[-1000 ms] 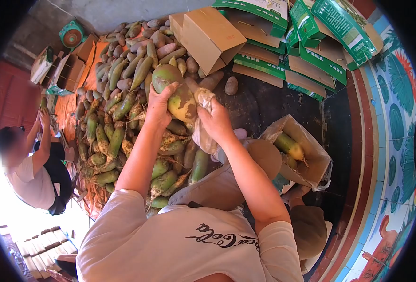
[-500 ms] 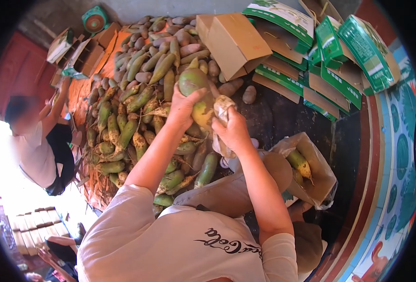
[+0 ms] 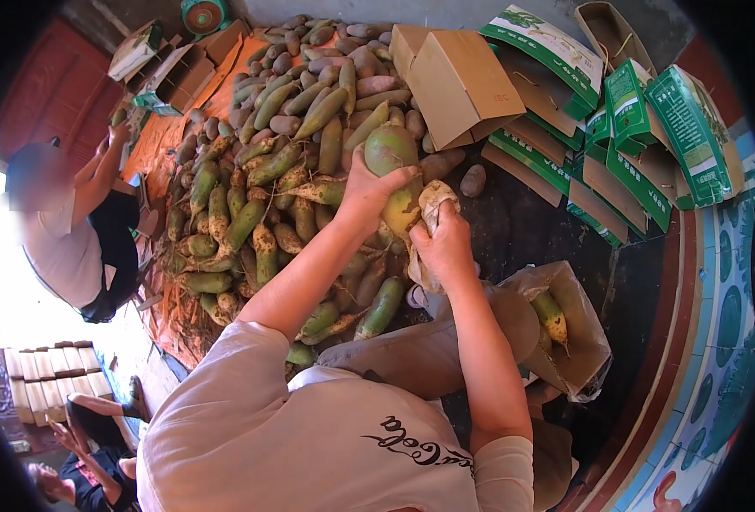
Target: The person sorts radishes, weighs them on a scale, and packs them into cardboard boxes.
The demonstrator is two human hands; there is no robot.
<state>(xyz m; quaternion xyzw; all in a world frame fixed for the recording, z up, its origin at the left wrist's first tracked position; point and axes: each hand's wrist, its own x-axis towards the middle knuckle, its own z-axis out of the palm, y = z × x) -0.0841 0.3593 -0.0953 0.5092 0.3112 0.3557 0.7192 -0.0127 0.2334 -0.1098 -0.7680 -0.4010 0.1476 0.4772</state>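
Observation:
My left hand (image 3: 374, 191) is wrapped round a large green radish (image 3: 391, 150), its thumb across the front. The radish is tilted, green at its upper end and yellowish with brown dirt lower down. In my right hand (image 3: 447, 245) is a crumpled, dirty pale cloth (image 3: 435, 202), bunched against the radish's lower side, with a loose end hanging down. Behind and to the left spreads a big heap of green radishes (image 3: 267, 256), many soil-stained; those at the back look greyer and pinkish.
An open box (image 3: 589, 328) lined with clear plastic stands at my right, holding radishes. A brown carton (image 3: 467, 81) and several green-and-white cartons (image 3: 693, 128) lie at the back right. One person (image 3: 70, 230) works at the left; another (image 3: 96, 469) sits lower left.
The view has shifted, so the heap and cartons appear further right. Both hands keep hold of the radish and cloth, the cloth still at its lower side. The person at left has raised a green item.

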